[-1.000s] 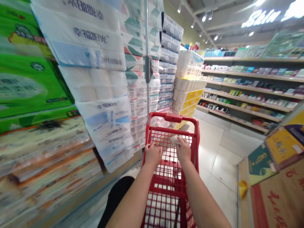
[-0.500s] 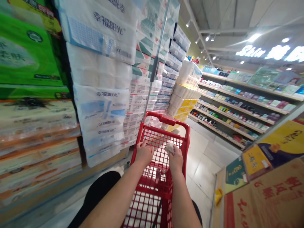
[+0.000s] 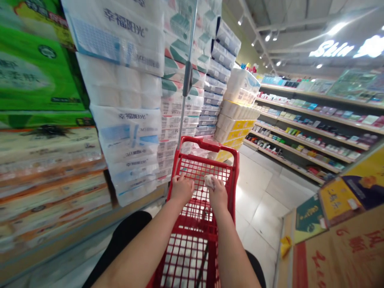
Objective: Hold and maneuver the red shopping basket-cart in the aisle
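A red plastic shopping cart [image 3: 196, 231] with mesh panels stands in front of me between my knees. My left hand [image 3: 182, 189] is over the cart's upper mesh, close to its left rail. Its fingers are curled, and what is under them, if anything, is hidden. My right hand [image 3: 218, 193] pinches a small crumpled white tissue [image 3: 209, 181] above the same mesh, right of the middle. The cart's raised red frame [image 3: 207, 143] is beyond both hands. A thin metal pole with a grey grip [image 3: 187, 79] rises at the cart's far left corner.
Wrapped paper packs [image 3: 129, 132] are stacked high along the left, near the cart. Cartons [image 3: 345, 252] stand at the lower right. Tiled floor [image 3: 258, 204] runs between the cart and the cartons. Full shelves [image 3: 303, 120] line the back right.
My right hand has shifted slightly left and up with the tissue. The left hand stays by the left rail. The view has turned a little, so the shelves stand farther right.
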`<state>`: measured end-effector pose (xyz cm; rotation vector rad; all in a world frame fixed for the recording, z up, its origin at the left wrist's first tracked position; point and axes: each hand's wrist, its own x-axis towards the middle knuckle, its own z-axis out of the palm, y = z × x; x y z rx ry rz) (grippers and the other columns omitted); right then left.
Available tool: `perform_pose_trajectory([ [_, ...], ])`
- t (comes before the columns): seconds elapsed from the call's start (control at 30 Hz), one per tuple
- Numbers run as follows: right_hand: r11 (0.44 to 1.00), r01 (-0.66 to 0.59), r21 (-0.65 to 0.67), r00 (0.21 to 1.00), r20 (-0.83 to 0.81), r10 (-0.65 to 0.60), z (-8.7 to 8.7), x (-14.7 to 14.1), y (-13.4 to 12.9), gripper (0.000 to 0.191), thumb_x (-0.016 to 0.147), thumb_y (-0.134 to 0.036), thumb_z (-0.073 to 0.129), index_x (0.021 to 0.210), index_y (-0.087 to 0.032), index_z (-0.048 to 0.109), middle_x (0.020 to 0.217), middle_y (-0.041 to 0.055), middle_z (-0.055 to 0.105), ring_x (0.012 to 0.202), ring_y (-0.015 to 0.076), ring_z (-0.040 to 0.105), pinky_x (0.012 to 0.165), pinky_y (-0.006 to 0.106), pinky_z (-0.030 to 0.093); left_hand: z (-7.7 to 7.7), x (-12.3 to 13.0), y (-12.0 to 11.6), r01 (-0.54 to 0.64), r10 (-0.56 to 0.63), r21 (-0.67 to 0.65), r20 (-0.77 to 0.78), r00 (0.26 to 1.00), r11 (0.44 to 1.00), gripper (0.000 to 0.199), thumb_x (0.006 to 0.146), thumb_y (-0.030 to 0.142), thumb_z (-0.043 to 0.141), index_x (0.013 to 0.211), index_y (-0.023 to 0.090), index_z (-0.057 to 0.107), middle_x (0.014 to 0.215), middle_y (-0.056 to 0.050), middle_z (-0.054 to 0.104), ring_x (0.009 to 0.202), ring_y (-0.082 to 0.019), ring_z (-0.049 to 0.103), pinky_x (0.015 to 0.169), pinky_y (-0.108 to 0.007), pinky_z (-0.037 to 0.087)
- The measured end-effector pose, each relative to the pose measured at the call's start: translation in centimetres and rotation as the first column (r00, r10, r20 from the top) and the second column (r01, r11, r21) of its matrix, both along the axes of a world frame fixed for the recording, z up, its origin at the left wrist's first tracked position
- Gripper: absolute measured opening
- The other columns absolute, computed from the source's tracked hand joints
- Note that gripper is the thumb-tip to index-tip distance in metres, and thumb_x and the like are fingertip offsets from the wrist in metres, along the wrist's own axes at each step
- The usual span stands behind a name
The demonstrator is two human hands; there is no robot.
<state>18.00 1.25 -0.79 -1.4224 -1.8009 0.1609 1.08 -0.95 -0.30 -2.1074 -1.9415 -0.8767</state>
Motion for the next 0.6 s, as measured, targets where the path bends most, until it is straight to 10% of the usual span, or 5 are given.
perform_pose_trajectory([
  [0.6, 0.993, -0.082, -0.086, 0.992, 0.089, 0.090, -0.4, -2.4, -0.9, 0.043, 0.076, -0.010, 0.055, 0.115, -0.028, 0.061, 0.107, 0.0042, 0.060, 0.084, 0.0181, 0.060, 0.068, 0.025, 0.045, -0.1, -1.1, -0.2, -0.030, 0.030, 0.006, -0.034, 0.999, 1.000, 0.034, 0.090, 0.027, 0.039, 0.076, 0.020, 0.069, 0.086, -0.010, 0.073, 0.115, -0.030, 0.051, 0.095, -0.049, 0.028],
])
